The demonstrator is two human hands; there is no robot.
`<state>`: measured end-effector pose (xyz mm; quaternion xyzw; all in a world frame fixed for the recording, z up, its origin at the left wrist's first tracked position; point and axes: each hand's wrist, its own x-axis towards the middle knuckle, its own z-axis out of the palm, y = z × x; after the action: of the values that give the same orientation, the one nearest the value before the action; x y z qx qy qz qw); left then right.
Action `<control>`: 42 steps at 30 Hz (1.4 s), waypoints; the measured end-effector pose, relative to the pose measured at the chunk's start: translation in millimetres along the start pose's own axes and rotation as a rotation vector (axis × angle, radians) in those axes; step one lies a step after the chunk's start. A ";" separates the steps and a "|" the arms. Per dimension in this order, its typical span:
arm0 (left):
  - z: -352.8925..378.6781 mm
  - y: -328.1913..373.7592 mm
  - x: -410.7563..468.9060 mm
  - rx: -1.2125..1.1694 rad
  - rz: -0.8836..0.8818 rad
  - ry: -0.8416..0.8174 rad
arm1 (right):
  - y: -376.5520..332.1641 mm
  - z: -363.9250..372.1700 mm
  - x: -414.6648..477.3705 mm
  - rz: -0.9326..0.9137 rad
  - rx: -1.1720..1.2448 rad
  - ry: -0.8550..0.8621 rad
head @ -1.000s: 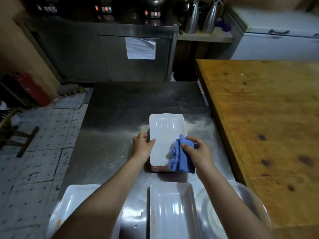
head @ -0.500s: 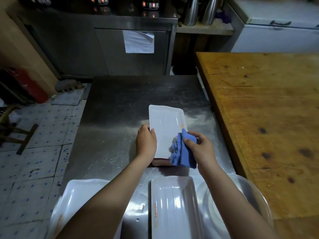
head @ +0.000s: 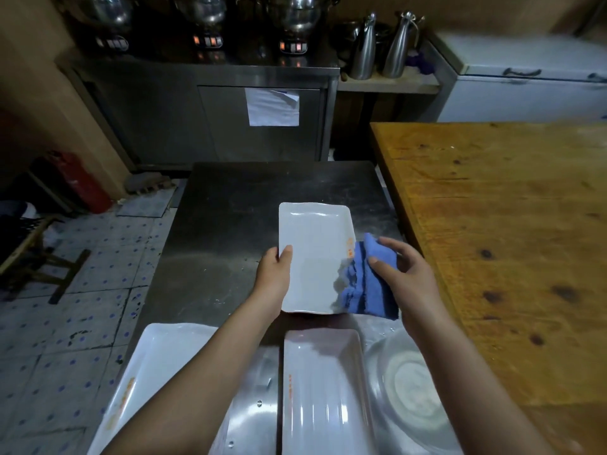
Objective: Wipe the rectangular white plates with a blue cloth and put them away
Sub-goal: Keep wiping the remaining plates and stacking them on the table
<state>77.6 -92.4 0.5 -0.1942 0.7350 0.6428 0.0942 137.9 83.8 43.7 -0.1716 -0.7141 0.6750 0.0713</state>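
— Plate (head: 315, 257) is up off the worktop (head: 230, 208), long axis running straight away from us, left hand (head: 274, 274) pinching its left edge, thumb on top.

— And our right hand (head: 402, 274)?

— Bunched around the blue cloth (head: 368, 284), pressed at the plate's right rim, near corner. That hand sits closest to the unwiped face, we reckon.

— So the stroke goes leftward across it?

— Likely. Two more plates (head: 323, 389) wait nearer us.
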 end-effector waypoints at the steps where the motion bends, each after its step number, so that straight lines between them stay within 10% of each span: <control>1: -0.9 2.3 -9.3 -0.046 -0.020 -0.041 | -6.6 0.1 -7.3 -0.012 0.005 -0.039; 10: 1.7 -2.4 -96.2 -0.375 -0.161 -0.163 | -7.3 17.4 -64.0 0.095 -0.016 -0.282; 21: 6.2 -16.5 -166.6 -0.442 -0.160 -0.143 | 6.1 -8.8 -120.0 -0.443 -1.137 -0.193; 30: 12.3 -26.8 -203.6 -0.420 -0.062 -0.125 | 14.6 -12.8 -149.4 -0.613 -1.106 -0.548; 42: 9.2 -30.6 -215.8 -0.357 0.018 -0.064 | 14.1 -28.2 -122.3 -0.578 -1.339 -0.247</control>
<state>284.7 -50.9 55.0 -0.1806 0.6077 0.7697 0.0757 263.2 69.0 47.9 0.0938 -0.9925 0.0637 0.0455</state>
